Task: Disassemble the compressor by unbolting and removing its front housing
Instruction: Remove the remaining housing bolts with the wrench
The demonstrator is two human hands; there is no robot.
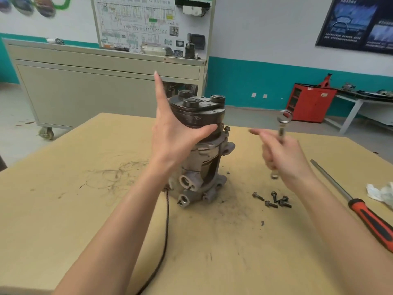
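1 compressor [210, 158] stands upright — pulley [204, 116] up — right hand [285, 158] grips wrench [281, 129].

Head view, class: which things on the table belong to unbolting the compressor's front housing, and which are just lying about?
In the job: compressor, touched by the left hand; wrench, held in the right hand; loose bolts beside it; flange bolt, standing near the top.
Lying about: screwdriver; crumpled white wad.
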